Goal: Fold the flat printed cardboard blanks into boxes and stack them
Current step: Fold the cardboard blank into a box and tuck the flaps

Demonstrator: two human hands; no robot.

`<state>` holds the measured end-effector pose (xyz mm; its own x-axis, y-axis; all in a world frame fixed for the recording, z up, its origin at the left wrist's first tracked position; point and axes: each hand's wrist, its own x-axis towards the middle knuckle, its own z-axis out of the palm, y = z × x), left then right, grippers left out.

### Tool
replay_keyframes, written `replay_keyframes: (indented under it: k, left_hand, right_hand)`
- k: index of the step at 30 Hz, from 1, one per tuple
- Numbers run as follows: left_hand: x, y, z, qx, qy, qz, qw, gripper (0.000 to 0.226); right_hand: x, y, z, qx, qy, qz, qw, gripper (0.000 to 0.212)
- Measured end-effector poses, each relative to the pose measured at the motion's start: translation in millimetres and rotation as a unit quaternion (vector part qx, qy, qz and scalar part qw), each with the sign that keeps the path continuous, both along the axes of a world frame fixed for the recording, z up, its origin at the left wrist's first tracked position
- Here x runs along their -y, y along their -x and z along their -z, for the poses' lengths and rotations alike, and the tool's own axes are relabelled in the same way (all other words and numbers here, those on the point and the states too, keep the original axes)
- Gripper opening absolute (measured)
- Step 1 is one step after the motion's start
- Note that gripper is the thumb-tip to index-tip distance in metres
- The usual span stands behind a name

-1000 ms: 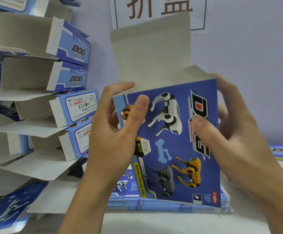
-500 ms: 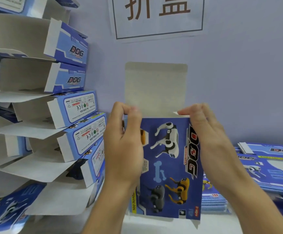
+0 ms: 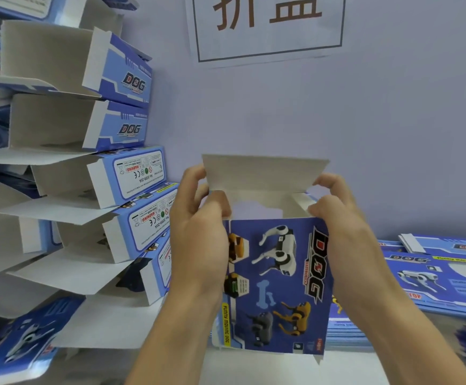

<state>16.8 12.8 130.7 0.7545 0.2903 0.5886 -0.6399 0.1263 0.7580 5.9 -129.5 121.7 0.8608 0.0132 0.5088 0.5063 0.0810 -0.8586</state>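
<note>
Key relation: the box [image 3: 277, 282] stands upright between the two hands, its long axis running top to bottom, open top end level with the fingers; the top flap [image 3: 262, 173] rises just beyond and above the fingertips, so it lies on the far side of both hands.
Nearer hand: both sit at the top corners; neither is clearly closer to the flap, left at its left end, right at its right end.
Left hand [image 3: 198, 232]: curled around the box's upper left corner, thumb on the near printed face, fingers pinching at the left end of the flap's fold.
Right hand [image 3: 340, 218]: closed on the upper right corner, fingertips bent in over the small side flap [image 3: 301, 201] there.
Where the box is: held in the air above the white worktop [image 3: 254, 368], in front of the pale wall, its lower edge near the worktop; whether it touches, I cannot tell.
Look of the box: blue printed front with robot dogs, a bone and a "DOG" title running down the right side; plain grey-white inside.
Judged next move: fold the side flaps in, then bring the top flap toward the person and tuck it.
Surroundings: folded boxes [image 3: 109, 168] stacked at left with flaps open; flat blanks [image 3: 434, 276] piled at right.
</note>
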Motion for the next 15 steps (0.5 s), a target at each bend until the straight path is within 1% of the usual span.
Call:
replay_keyframes:
  k: [2, 3, 4, 5, 6, 7, 8, 9, 11, 13, 15]
  left_hand:
    - [1, 0, 2, 0.046, -0.002, -0.012, 0.999, 0.025]
    - [1, -1, 4, 0.070, 0.006, -0.011, 0.997, 0.025]
    - [1, -2, 7, 0.086, 0.017, -0.013, 0.996, 0.026]
    - [1, -2, 9, 0.089, 0.031, -0.012, 0.996, 0.032]
    - [2, -1, 10, 0.083, 0.046, 0.004, 0.995, 0.039]
    - [3, 0, 11, 0.077, 0.048, 0.017, 0.996, 0.044]
    - [4, 1, 11, 0.069, 0.031, 0.018, 0.997, 0.043]
    - [5, 1, 11, 0.064, 0.003, 0.015, 0.998, 0.038]
    - [4, 2, 10, 0.054, -0.038, 0.022, 0.998, 0.020]
    - [1, 2, 11, 0.040, -0.062, 0.030, 0.997, 0.011]
    - [-1, 4, 10, 0.042, -0.077, 0.026, 0.996, 0.010]
  right_hand:
    - [0, -1, 4, 0.038, -0.042, -0.018, 0.998, 0.025]
    - [0, -1, 7, 0.034, -0.067, -0.024, 0.997, 0.032]
    - [1, -1, 8, 0.015, -0.089, -0.023, 0.996, 0.046]
    - [2, 0, 9, -0.003, -0.102, -0.020, 0.995, 0.060]
    - [2, -1, 10, -0.009, -0.097, -0.017, 0.995, 0.066]
    - [2, -1, 9, -0.004, -0.081, -0.012, 0.997, 0.064]
    - [2, 0, 8, 0.007, -0.062, -0.013, 0.998, 0.057]
    - [2, 1, 7, 0.016, -0.052, -0.015, 0.998, 0.048]
    - [3, 0, 6, 0.024, -0.044, -0.020, 0.999, 0.032]
    - [4, -1, 5, 0.031, -0.038, -0.024, 0.999, 0.027]
    - [2, -1, 4, 0.050, -0.037, -0.006, 0.998, 0.028]
